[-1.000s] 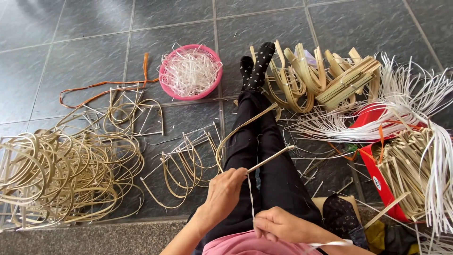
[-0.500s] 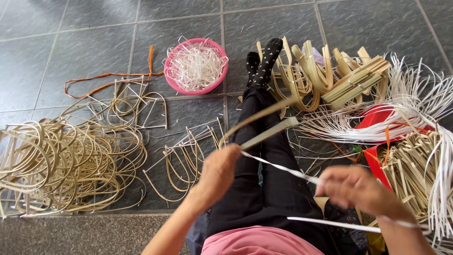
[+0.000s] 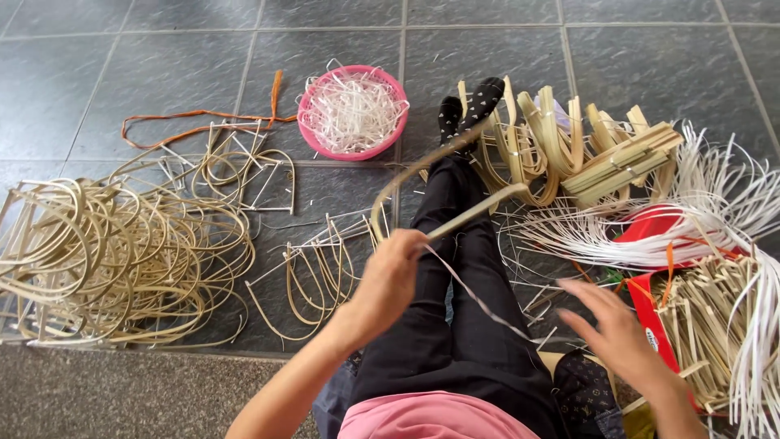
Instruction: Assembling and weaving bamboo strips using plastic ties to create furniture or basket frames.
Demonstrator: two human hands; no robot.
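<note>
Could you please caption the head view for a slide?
Seated person's left hand holds a bent cane hoop; right hand open above the tiled floor.

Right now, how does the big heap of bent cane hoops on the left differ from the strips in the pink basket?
The heap of hoops is tan, made of large curved loops, and sprawls loose on the tiled floor. The strips are white, short and thin, tangled inside the pink basket. The heap spreads far wider than the basketful. Both lie apart from either hand.

Right hand [image 3: 619, 335] motion-blurred, grip unclear
</note>
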